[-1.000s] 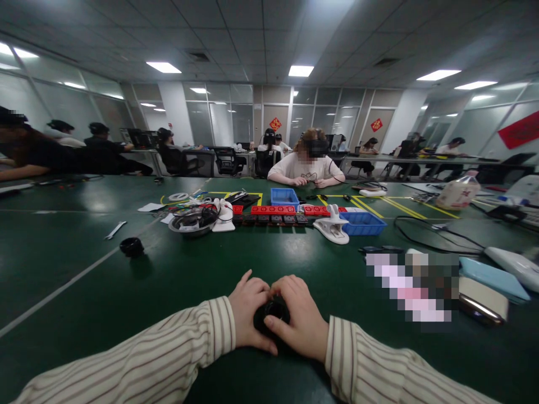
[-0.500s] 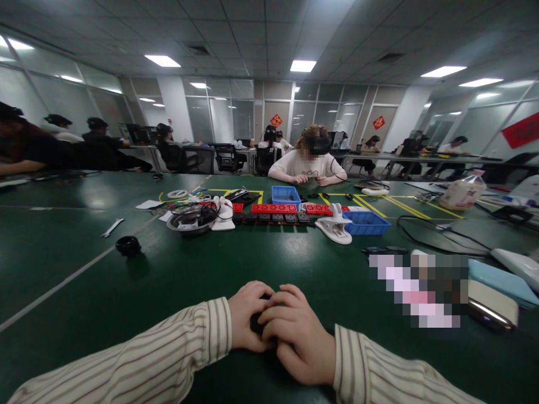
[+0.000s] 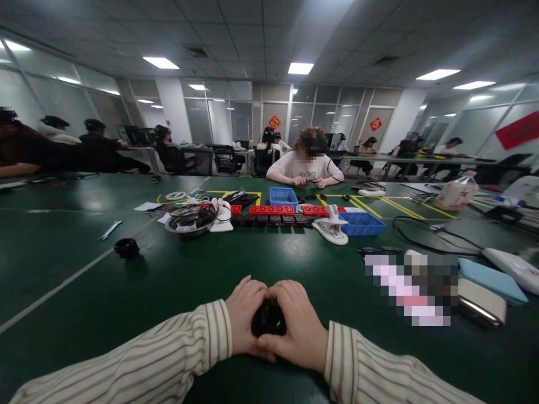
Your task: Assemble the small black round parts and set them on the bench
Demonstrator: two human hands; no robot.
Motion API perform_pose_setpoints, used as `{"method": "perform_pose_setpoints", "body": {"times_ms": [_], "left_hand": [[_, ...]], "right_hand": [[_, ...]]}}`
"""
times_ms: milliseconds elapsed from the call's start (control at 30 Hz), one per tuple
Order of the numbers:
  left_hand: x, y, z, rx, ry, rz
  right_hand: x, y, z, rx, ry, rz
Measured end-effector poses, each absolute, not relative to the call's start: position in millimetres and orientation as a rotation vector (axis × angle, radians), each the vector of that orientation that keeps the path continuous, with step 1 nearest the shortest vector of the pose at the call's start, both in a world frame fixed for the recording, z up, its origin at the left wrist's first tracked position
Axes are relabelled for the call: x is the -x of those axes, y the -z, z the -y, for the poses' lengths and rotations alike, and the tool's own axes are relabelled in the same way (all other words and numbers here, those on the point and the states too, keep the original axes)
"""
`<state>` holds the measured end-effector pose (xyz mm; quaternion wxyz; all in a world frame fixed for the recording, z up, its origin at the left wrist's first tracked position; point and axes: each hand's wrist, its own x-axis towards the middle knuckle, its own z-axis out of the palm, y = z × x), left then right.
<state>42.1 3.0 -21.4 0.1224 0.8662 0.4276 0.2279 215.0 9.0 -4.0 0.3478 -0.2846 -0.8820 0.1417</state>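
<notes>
Between my two hands is a round, glossy black part (image 3: 269,318) with a dark hollow in its upper face. My left hand (image 3: 247,314) wraps its left side, thumb low in front. From the right, my right hand (image 3: 298,322) closes round it, the thumb across the near edge and the fingers over the far side. The fingertips of both hands meet at the back of the part. Its underside is hidden. A black ring-shaped piece (image 3: 127,247) lies apart on the green table (image 3: 189,275), left of my hands.
Beyond my hands stand a metal bowl (image 3: 191,227) of cables, red and black socket strips (image 3: 273,211), a white clip base (image 3: 332,231) and blue bins (image 3: 362,223). A wrench (image 3: 110,230) lies left; phones (image 3: 480,300) lie right. A person (image 3: 309,160) sits opposite.
My right hand has turned and shifted from lying over the top of the black part to gripping its right side, uncovering the upper face. My left hand stays round it.
</notes>
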Motion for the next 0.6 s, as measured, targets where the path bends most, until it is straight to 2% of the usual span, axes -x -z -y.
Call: {"method": "perform_pose_setpoints", "body": {"times_ms": [133,467,600], "left_hand": [[-40,21,-6,-2.517,-0.625,-1.225],[-37,25,-15,-2.523,-0.599,-1.107],[-37,27,-13,-2.542,-0.635,-1.114]], "right_hand": [[-213,6,-10,0.828,-0.321,2.384],[-220,-3,-8,0.294,-0.429,2.437],[-221,-3,-8,0.317,-0.392,2.415]]}}
